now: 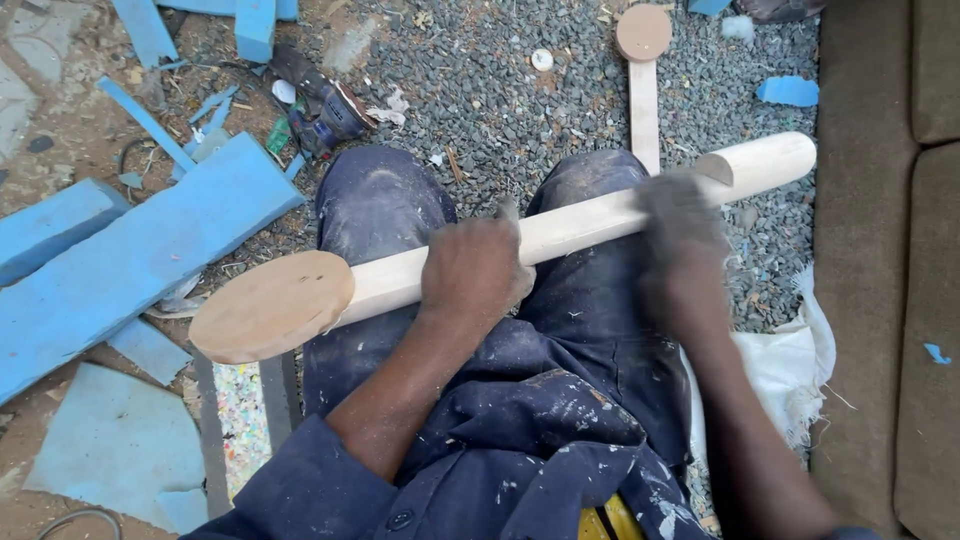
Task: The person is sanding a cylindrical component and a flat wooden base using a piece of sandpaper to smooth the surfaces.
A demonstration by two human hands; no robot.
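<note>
A long pale wooden spoon-shaped piece (580, 220) lies across my knees, its round flat head (272, 305) at the left and its thick cylindrical end (770, 160) at the right. My left hand (475, 270) grips the shaft near the middle. My right hand (680, 225) is closed around the shaft further right and is blurred by motion; whether it holds anything against the wood is hidden. I sit in dark blue dusty overalls (560, 400).
A second wooden spoon (643, 70) lies on the gravel ahead. Blue foam slabs (130, 250) and scraps cover the ground at the left, near a power tool (320, 100). A brown cushion (890, 280) stands at the right, a white sack (790, 370) beside it.
</note>
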